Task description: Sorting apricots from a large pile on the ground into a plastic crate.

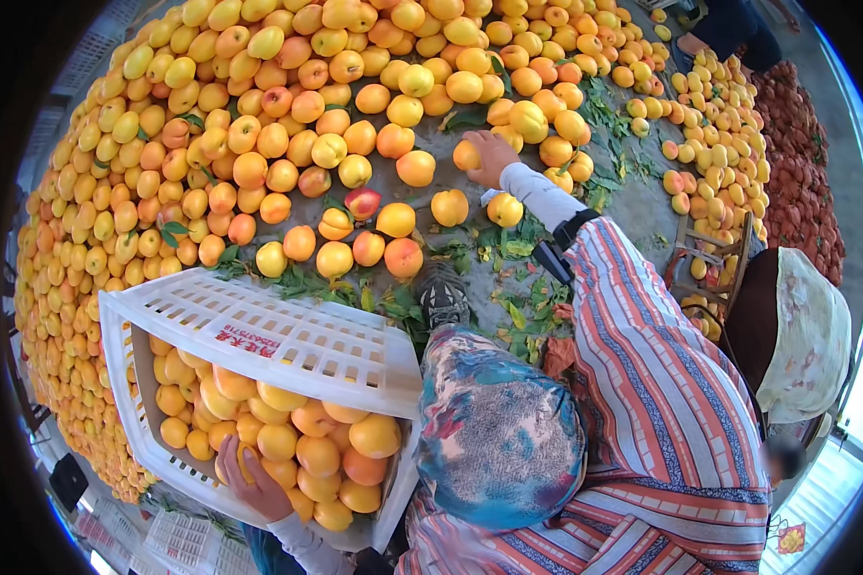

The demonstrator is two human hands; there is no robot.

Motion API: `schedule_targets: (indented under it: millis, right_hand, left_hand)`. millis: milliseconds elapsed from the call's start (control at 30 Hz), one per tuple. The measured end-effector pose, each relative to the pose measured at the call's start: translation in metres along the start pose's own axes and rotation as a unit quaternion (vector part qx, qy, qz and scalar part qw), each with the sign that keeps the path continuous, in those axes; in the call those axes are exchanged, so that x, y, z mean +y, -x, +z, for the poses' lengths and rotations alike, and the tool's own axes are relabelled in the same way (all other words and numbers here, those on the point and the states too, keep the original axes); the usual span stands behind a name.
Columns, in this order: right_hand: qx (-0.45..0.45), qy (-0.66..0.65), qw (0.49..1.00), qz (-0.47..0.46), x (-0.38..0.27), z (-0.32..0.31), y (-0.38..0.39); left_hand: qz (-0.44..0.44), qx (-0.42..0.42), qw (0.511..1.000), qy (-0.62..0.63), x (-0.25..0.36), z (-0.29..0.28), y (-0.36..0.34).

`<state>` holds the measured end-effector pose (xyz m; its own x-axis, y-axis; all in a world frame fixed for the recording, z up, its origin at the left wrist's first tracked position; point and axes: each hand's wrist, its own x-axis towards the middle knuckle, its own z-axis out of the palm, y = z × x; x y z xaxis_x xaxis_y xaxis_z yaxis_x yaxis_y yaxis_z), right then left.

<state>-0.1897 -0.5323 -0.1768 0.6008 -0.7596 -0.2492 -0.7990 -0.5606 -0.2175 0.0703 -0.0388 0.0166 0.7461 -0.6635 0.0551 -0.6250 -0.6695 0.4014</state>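
My right hand (489, 158) reaches far forward over the heap, its fingers closed round a yellow peach (466, 155); part of the fruit is hidden by the fingers. More peaches lie against that hand on its right. At the lower left, my left hand (254, 482) is inside a white plastic crate (288, 331), its fingers curved over a yellow peach (246, 463) there. Peaches fill much of the crate, which has slotted walls and red print on its side.
A large heap of peaches (249, 168) spreads across the left and far side. Green leaves (523, 287) litter the grey ground. My shoe (443, 292) stands beside the crate. On the right are a wooden frame (714, 254), a cloth-covered seat (805, 335) and a reddish pile (796, 158).
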Motion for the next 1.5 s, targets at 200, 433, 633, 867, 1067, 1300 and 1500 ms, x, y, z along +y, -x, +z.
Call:
schedule_targets:
  millis: [200,433,633,867,1067,1300,1500]
  right_hand:
    - [-0.119,-0.670,0.732,0.037,-0.036,-0.034,0.042]
    - [-0.333,-0.793,0.506,-0.063,-0.139,-0.114,0.069]
    - [-0.428,-0.592,0.631,-0.262,-0.242,-0.167,0.102]
    - [-0.329,-0.320,0.766,-0.450,-0.317,-0.182,0.116]
    - [-0.535,-0.447,0.667,-0.264,-0.365,-0.153,0.120]
    - [-0.579,-0.431,0.657,-0.216,-0.397,-0.139,0.127]
    - [-0.478,-0.315,0.745,-0.342,-0.408,-0.135,0.142]
  left_hand:
    - [-0.023,0.033,0.998,0.052,0.019,-0.003,-0.007]
    - [-0.041,-0.061,0.932,0.356,0.092,0.005,-0.026]
    - [-0.010,-0.107,0.679,0.726,0.149,0.028,-0.054]
    - [-0.030,0.041,0.749,0.661,0.116,0.011,-0.037]
    - [-0.039,0.182,0.884,0.429,0.082,0.004,-0.017]
    - [-0.043,0.223,0.921,0.317,0.054,0.006,-0.002]
    - [-0.070,0.249,0.932,0.254,0.055,0.013,0.014]
